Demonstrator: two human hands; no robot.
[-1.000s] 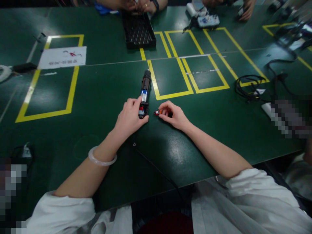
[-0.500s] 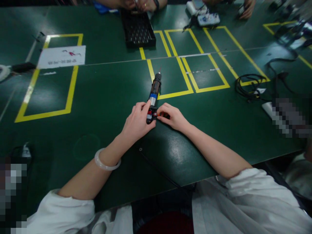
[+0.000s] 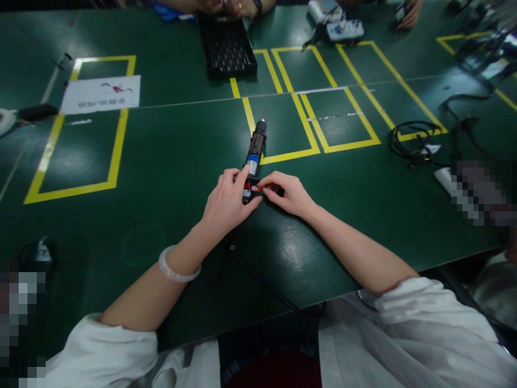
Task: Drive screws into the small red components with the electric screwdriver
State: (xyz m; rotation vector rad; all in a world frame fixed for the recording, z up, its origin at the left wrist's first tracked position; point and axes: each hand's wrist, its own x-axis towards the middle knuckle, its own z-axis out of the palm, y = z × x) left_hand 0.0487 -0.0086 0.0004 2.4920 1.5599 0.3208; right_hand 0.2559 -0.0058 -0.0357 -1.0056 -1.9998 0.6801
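Observation:
An electric screwdriver lies on the green table, its thin bit pointing away from me. Part of its housing is open near my hands, showing a silver-and-blue motor section and small red and white parts inside. My left hand is closed around the screwdriver's near end, thumb tip at its right side. On the other side my right hand pinches a small orange-red part against the opened section. Fingertips hide most of that part, so its exact kind cannot be made out.
A black cable runs to the table's near edge. Ahead stands a black tray by another person's hands. Yellow tape marks rectangles; a white paper sign lies left, a coiled cable right.
My right fingers have shifted slightly and sit a little higher at the screwdriver's opened side. My left thumb tip has moved slightly right. The screwdriver lies nearly as before.

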